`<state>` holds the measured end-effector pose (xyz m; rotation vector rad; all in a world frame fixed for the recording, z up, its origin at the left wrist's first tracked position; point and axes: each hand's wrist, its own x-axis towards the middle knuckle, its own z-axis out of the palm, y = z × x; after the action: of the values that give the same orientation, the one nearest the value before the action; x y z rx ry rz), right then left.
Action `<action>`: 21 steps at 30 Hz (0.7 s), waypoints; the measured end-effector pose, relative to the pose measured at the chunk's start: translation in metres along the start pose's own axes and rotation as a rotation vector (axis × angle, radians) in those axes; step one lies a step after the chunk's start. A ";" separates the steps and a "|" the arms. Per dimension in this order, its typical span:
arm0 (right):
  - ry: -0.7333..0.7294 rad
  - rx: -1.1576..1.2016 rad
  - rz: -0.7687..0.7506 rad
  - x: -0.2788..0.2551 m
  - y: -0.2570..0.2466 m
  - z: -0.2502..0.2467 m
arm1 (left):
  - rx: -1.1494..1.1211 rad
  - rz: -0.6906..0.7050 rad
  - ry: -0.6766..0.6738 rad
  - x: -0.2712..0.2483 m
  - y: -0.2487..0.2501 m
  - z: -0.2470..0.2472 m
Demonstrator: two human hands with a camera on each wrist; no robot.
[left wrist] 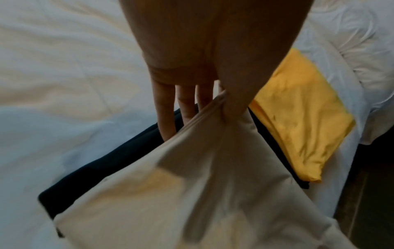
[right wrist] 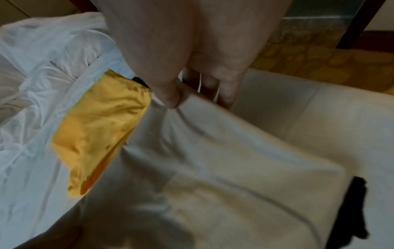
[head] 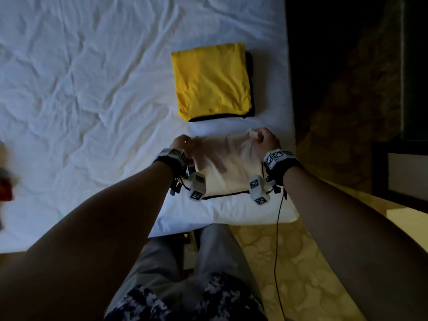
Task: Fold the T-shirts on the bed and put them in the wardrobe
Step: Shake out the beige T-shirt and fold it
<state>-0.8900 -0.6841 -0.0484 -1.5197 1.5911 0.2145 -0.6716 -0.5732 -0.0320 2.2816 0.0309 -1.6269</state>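
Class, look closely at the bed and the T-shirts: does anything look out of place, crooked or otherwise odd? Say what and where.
Nothing is damaged or spilled. The folded yellow T-shirt sits slightly off-square on a black garment that peeks out along its right and near edges. The left hand and right hand pinch the cream T-shirt, itself over another black garment.
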 end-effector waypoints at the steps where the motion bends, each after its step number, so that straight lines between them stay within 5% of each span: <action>1: -0.006 -0.011 0.015 0.005 0.000 0.002 | 0.030 -0.012 0.041 0.012 -0.002 0.000; 7: 0.002 -0.009 0.123 0.009 -0.005 0.001 | 0.160 0.016 0.135 0.084 -0.029 -0.006; 15: 0.024 -0.072 0.080 -0.026 -0.045 -0.011 | -0.081 0.009 -0.206 -0.041 0.024 -0.040; 21: -0.095 0.016 0.030 -0.060 -0.103 0.009 | -0.126 0.155 -0.081 -0.100 0.020 -0.098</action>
<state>-0.8057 -0.6590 0.0327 -1.4529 1.5377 0.2852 -0.6120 -0.5469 0.0938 2.0693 -0.0594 -1.5890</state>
